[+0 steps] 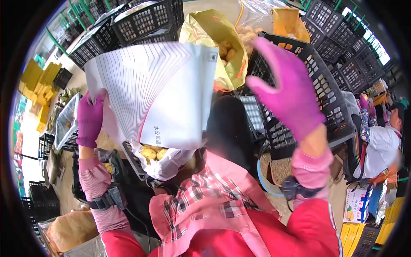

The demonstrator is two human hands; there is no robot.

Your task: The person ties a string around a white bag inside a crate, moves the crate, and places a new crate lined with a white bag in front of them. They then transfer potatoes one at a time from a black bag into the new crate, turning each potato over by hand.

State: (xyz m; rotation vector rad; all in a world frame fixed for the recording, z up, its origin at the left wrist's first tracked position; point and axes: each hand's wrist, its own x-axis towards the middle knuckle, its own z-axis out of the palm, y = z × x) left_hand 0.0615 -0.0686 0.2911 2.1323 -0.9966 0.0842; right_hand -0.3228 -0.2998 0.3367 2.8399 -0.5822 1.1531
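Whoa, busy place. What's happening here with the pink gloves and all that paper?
A person in pink gloves holds up a fanned stack of white sheets, the left hand gripping its edge. The right hand is raised, open and empty, beside a black crate. Behind the stack sits a yellow bag of small yellowish fruit; more fruit shows in a white bag below. At far right is another person.

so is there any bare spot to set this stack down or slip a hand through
Little bare room. An open gap lies between the fanned stack in the left hand and the open right hand. Crowded elsewhere: yellow bag, black crate, fruit bag below.
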